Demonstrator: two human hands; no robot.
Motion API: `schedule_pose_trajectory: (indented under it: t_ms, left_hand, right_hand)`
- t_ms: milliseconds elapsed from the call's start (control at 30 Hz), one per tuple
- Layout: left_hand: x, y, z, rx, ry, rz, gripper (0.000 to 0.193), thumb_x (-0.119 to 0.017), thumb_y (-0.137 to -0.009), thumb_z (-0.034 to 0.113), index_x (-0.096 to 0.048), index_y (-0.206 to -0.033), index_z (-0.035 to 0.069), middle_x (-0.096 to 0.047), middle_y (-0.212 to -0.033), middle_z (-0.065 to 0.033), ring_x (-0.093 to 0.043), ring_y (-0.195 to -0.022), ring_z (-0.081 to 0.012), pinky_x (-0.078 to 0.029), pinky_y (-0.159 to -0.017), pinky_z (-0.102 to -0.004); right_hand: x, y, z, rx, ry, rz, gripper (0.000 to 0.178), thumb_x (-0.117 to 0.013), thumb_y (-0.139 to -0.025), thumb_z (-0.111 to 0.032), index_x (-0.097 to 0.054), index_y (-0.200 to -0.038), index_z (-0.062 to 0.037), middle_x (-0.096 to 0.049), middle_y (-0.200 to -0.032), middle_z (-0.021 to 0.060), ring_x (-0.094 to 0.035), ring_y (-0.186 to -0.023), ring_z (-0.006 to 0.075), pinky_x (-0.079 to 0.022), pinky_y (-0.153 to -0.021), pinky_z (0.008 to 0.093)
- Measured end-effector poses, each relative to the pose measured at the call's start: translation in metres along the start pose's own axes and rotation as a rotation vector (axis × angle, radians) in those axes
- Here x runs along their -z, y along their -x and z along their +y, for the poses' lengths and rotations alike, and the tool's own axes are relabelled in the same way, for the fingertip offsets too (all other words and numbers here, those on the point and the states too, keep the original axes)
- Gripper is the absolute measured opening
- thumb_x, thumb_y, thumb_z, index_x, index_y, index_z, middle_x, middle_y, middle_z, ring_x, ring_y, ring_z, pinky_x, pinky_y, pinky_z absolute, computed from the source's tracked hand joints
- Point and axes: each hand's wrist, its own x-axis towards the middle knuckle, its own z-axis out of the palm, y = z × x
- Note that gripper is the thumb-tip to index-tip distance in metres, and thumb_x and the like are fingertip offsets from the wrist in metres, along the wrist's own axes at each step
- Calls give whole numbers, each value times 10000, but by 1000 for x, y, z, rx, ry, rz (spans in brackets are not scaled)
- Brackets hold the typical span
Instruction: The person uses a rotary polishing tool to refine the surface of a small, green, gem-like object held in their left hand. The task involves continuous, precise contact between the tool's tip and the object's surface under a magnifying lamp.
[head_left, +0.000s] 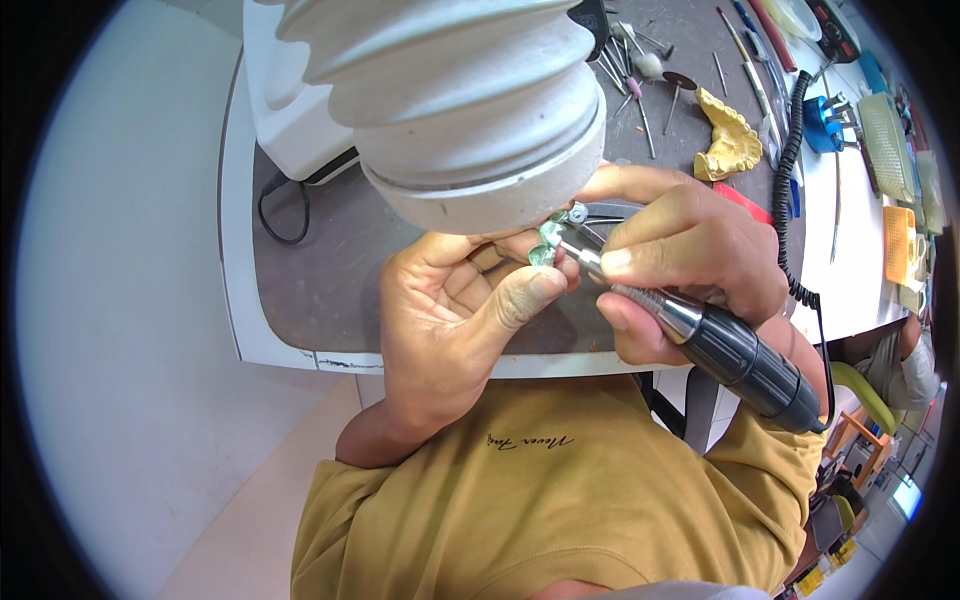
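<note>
My left hand (pixel 455 305) is closed, pinching a small green-and-silvery dental piece (pixel 543 252) between thumb and fingers. In my right hand (pixel 690 250) is a dental handpiece (pixel 735 355) with a metal nose and a black ribbed body, gripped like a pen. Its tip meets or nearly meets the dental piece; whether they touch I cannot tell. Right above both hands hangs the mouth of a white corrugated hose (pixel 480 130), which hides part of the left fingertips. Behind the fingers, a grey metal tool (pixel 605 215) shows in part on the bench.
A yellow dental cast (pixel 728 140) lies beyond my right hand, with several rotary burs (pixel 640 110) to its left. A coiled black cord (pixel 790 190) runs down the right side. At the left stands a white device (pixel 300 120). Another person's arm (pixel 910 360) shows far right.
</note>
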Motion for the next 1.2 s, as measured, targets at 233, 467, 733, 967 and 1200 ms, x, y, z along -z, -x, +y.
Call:
schedule_pose_trajectory:
  t_ms: [233, 467, 733, 967, 1200]
  left_hand:
    - [1, 1, 0, 0, 1, 0, 259, -667, -911, -58, -596, -1158, -94, -682, -1071, -157, -675, -987, -181, -563, -910, -306]
    - [0, 2, 2, 13, -26, -4, 264, -668, -917, -48, -597, -1167, -97, -688, -1054, -154, -680, -975, -181, -562, -896, -303]
    - [-1, 4, 1, 6, 24, 22, 215, -669, -910, -57, -603, -1113, -84, -689, -1052, -164, -685, -973, -191, -569, -907, -320]
    - [1, 4, 0, 1, 38, -8, 187, -669, -899, -80, -589, -1068, -91, -681, -1063, -201, -688, -986, -210, -575, -906, -321]
    - [2, 5, -1, -3, 38, 1, 193, -673, -892, -88, -590, -1067, -89, -671, -1101, -197, -680, -1001, -199, -568, -922, -312]
  right_hand:
    - [0, -2, -3, -3, 18, -7, 213, -744, -819, -32, -616, -982, 18, -648, -789, 126, -696, -774, 281, -591, -841, 510]
    - [3, 0, -1, -7, -6, -9, 214, -722, -819, -20, -609, -996, 21, -638, -786, 129, -690, -769, 266, -588, -850, 522]
    - [-1, -1, -3, 3, -9, -16, 208, -723, -826, -24, -614, -1000, 9, -647, -786, 129, -677, -725, 229, -581, -862, 536]
    - [0, -2, -4, 2, 0, -24, 210, -741, -832, -42, -617, -995, 2, -655, -782, 124, -685, -726, 238, -584, -860, 521]
    - [1, -2, -5, -2, 16, -39, 213, -748, -833, -52, -619, -992, 7, -656, -779, 119, -695, -751, 254, -586, -860, 513]
